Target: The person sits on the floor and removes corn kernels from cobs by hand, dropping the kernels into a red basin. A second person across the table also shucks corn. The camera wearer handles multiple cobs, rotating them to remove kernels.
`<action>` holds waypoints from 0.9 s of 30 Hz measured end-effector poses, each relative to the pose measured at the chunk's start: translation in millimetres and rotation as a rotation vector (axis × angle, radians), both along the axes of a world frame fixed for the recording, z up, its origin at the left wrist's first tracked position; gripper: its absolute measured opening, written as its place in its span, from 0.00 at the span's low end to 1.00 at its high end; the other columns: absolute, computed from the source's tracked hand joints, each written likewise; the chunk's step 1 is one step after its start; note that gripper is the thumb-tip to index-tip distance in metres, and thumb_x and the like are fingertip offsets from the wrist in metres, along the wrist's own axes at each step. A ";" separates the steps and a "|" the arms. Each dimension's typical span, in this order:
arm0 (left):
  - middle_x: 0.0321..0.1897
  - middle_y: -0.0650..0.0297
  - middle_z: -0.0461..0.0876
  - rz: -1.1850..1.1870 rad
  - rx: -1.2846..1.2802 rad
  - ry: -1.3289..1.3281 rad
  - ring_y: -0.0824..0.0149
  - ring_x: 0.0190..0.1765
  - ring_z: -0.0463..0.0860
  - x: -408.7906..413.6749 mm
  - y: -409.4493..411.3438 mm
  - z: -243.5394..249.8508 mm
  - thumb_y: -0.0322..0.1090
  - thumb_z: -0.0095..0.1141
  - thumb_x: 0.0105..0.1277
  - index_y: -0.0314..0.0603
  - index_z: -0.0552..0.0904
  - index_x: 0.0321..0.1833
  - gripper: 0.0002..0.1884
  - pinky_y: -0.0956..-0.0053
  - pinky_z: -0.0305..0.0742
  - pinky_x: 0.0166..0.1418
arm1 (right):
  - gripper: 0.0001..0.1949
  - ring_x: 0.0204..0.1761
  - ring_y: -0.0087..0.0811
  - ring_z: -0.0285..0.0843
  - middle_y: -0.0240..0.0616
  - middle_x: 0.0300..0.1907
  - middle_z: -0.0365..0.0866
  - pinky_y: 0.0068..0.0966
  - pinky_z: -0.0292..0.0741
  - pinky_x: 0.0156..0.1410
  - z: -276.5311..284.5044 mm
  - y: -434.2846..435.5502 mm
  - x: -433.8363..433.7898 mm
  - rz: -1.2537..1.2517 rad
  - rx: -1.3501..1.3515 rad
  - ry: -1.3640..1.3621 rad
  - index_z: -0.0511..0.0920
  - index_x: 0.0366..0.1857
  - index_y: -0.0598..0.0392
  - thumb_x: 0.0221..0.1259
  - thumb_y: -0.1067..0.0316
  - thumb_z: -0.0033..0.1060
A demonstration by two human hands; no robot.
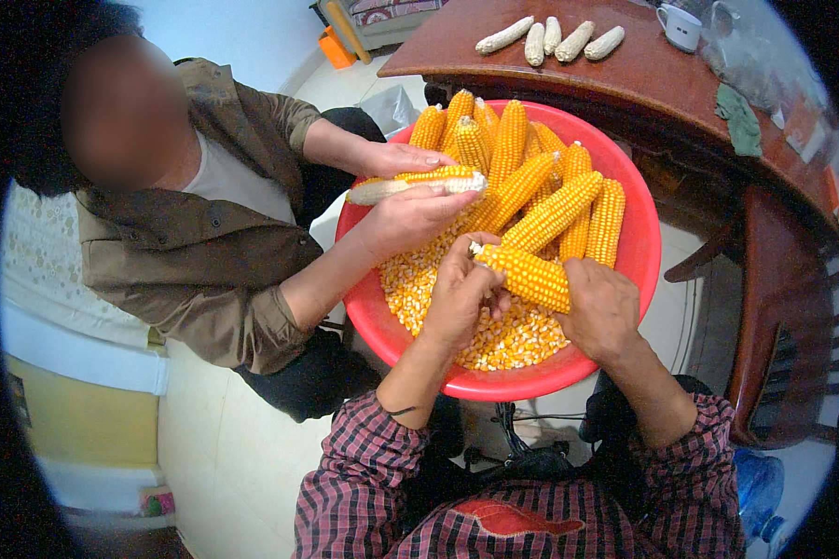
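My left hand (461,290) grips the tip end of a yellow corn cob (529,278), while my right hand (601,307) is closed around its other end. The cob lies slanted between them, its kernels mostly in place. Below is a red plastic basin (636,230) with loose corn kernels (510,342) in its near and left part. Several full corn cobs (514,136) are piled at the basin's far and right side. At the left, another person's hands (419,223) hold a partly stripped corn cob (384,189) over the basin.
A brown wooden table (622,84) stands beyond the basin, bearing several bare cobs (505,35), a white mug (679,26) and a green cloth (738,119). A wooden chair (748,391) is at the right, near a blue plastic bottle (758,482). The other person sits at the left.
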State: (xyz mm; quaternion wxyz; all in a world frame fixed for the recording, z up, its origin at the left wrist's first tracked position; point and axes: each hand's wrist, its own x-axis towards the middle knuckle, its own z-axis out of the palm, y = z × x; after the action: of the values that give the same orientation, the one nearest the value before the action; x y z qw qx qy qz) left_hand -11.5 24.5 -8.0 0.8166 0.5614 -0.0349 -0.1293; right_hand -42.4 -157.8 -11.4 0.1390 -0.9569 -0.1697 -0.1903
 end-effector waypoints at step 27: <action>0.27 0.58 0.74 -0.043 0.070 -0.077 0.69 0.20 0.76 0.8 1.5 -2.6 0.24 0.41 0.60 0.36 0.65 0.47 0.12 0.79 0.71 0.20 | 0.09 0.27 0.37 0.72 0.37 0.23 0.70 0.35 0.69 0.31 -5.5 -1.4 1.0 -0.009 -0.051 -0.093 0.68 0.26 0.52 0.39 0.69 0.56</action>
State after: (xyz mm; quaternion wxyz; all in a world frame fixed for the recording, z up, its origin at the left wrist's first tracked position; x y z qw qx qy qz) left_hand -10.7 26.0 -10.6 0.7916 0.5933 -0.0739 -0.1263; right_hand -41.4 -159.3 -16.9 0.1055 -0.9510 -0.1766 -0.2308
